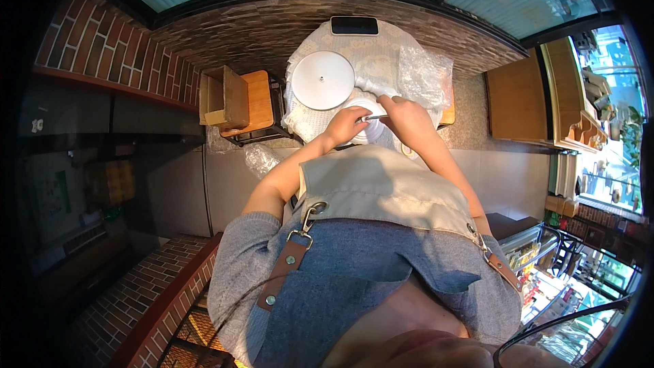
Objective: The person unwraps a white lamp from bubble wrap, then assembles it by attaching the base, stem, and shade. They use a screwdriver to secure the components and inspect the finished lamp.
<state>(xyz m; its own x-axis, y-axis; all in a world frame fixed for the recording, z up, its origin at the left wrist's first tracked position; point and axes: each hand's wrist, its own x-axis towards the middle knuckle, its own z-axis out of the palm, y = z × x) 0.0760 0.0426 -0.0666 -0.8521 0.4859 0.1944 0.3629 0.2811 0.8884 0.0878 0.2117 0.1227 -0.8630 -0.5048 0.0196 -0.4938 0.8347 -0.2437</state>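
The left hand (345, 126) and right hand (410, 123) meet over the near part of a round, cloth-covered table (381, 46), just in front of the apron (388, 180). Both elbows are bent out to the sides; the left forearm slants up and rightward, the right one up and leftward, so the fingers point toward each other. Each hand is closed in a pinch on a slim rod-like piece (377, 117), which lies roughly level between them; its exact kind is too small to tell. Directly below it is a white round ribbed part (371, 133), partly hidden by the hands; whether a finger touches it cannot be told. Beyond the left hand lies a white disc with a small central post (322, 92). A phone (354, 25) rests at the far edge, and clear bubble wrap (426, 78) lies beyond the right hand. An open cardboard box (236, 99) sits on a wooden-topped stool (259, 99) to the left.
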